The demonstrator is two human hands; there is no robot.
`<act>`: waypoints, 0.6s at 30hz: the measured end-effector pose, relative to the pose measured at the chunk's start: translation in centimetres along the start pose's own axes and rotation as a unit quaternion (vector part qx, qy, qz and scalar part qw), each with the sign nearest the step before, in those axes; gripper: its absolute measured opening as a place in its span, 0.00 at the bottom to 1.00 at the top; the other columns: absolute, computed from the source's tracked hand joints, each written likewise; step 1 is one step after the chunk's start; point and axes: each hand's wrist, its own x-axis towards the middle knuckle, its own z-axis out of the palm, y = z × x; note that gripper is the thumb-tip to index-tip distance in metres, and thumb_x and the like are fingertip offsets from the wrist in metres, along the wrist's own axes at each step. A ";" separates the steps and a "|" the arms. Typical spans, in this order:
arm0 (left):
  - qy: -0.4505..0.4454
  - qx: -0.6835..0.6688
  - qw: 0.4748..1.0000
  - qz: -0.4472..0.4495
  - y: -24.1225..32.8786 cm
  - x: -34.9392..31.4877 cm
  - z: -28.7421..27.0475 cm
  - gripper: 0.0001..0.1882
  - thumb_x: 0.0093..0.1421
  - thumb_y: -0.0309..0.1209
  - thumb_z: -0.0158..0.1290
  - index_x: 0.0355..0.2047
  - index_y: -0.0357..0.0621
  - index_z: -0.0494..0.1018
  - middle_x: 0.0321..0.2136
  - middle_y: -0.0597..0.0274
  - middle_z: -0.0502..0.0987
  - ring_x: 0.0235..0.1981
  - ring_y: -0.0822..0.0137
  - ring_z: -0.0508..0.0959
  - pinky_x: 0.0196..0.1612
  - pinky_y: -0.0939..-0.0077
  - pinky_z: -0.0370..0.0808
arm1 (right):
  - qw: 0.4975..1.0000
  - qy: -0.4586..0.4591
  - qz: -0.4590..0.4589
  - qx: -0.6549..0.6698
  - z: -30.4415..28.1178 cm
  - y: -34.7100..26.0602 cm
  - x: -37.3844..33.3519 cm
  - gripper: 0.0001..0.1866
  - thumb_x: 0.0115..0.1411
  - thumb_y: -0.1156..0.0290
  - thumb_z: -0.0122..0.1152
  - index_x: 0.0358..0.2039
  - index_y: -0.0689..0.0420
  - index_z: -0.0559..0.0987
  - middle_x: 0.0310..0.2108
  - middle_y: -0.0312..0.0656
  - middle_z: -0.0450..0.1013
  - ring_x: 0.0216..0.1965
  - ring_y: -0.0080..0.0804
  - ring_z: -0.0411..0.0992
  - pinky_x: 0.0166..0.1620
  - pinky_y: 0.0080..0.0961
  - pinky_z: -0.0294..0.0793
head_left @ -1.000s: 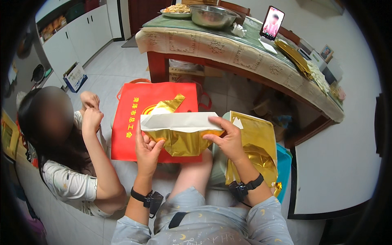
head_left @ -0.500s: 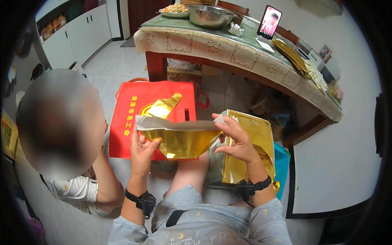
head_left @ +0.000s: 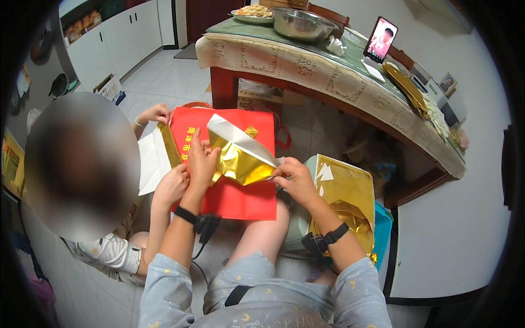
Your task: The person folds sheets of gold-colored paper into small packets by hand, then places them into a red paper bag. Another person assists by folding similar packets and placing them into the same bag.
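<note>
A folded sheet of gold foil paper [head_left: 243, 161] with a white inner side hangs tilted between my two hands, its left end higher. My left hand [head_left: 202, 161] grips it at the left end, thumb on the gold face and index finger pointing up. At its lower right corner my right hand [head_left: 295, 177] pinches the paper between thumb and fingers. Below lies a red bag [head_left: 246, 205], flat over my lap. Just left of my left hand, another person's hands [head_left: 174, 183] hold a white-and-gold sheet [head_left: 155, 158] at the bag's left edge.
To the right, a stack of gold foil paper [head_left: 350, 183] rests on a pale green stool [head_left: 292, 218], beside a blue bin [head_left: 384, 224]. Ahead is a cloth-covered table [head_left: 306, 71] with a metal bowl [head_left: 303, 24], a plate of food [head_left: 252, 13] and a propped phone [head_left: 381, 39].
The gold foil paper has gone from level to tilted, its right end lower. My right hand has closed on its corner. The other person's hands and sheet have come into view.
</note>
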 end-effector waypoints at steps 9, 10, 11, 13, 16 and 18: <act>-0.051 -0.095 0.994 -0.009 1.7 0.3 4.2 0.40 0.54 0.16 0.59 0.65 0.32 0.54 0.36 0.57 0.78 0.31 0.73 0.79 0.35 0.80 0.77 | 0.997 0.039 0.050 -0.045 -2.0 -3.0 -4.0 0.08 0.49 0.75 0.70 0.31 0.60 0.81 0.32 0.45 0.71 0.32 0.39 0.75 0.37 0.31 0.75; -0.076 -0.147 0.986 -0.008 2.8 -0.4 4.7 0.39 0.54 0.15 0.58 0.65 0.31 0.54 0.35 0.57 0.78 0.32 0.74 0.79 0.36 0.82 0.76 | 0.995 0.046 0.051 -0.070 -3.4 -3.5 -5.3 0.08 0.49 0.75 0.70 0.31 0.60 0.81 0.34 0.45 0.72 0.34 0.39 0.75 0.38 0.31 0.75; -0.108 -0.158 0.981 -0.011 4.9 -1.5 5.4 0.39 0.55 0.15 0.58 0.65 0.31 0.54 0.35 0.57 0.77 0.32 0.75 0.78 0.35 0.82 0.76 | 0.995 0.074 0.046 -0.045 -4.7 -3.0 -6.8 0.09 0.48 0.81 0.69 0.32 0.60 0.81 0.39 0.43 0.72 0.39 0.33 0.74 0.44 0.26 0.73; -0.157 -0.183 0.971 -0.003 7.2 -4.2 7.8 0.40 0.54 0.14 0.58 0.65 0.32 0.54 0.36 0.58 0.76 0.31 0.76 0.77 0.35 0.82 0.76 | 0.992 0.083 0.090 -0.028 -8.3 -3.2 -9.4 0.09 0.48 0.81 0.69 0.32 0.61 0.82 0.44 0.43 0.72 0.42 0.31 0.74 0.44 0.22 0.73; -0.203 -0.119 0.971 0.035 9.2 -7.4 11.6 0.41 0.53 0.14 0.61 0.66 0.35 0.56 0.39 0.63 0.72 0.33 0.77 0.74 0.37 0.82 0.75 | 0.977 0.131 0.167 -0.002 -12.7 -3.0 -13.7 0.08 0.47 0.81 0.70 0.31 0.61 0.82 0.46 0.43 0.72 0.45 0.32 0.74 0.46 0.23 0.75; -0.223 -0.135 0.965 0.037 9.7 -8.6 15.1 0.41 0.52 0.15 0.61 0.65 0.35 0.56 0.38 0.62 0.72 0.32 0.76 0.74 0.37 0.82 0.75 | 0.968 0.169 0.145 -0.115 -14.8 -2.3 -16.6 0.09 0.45 0.78 0.71 0.29 0.59 0.83 0.47 0.45 0.72 0.44 0.39 0.74 0.45 0.28 0.74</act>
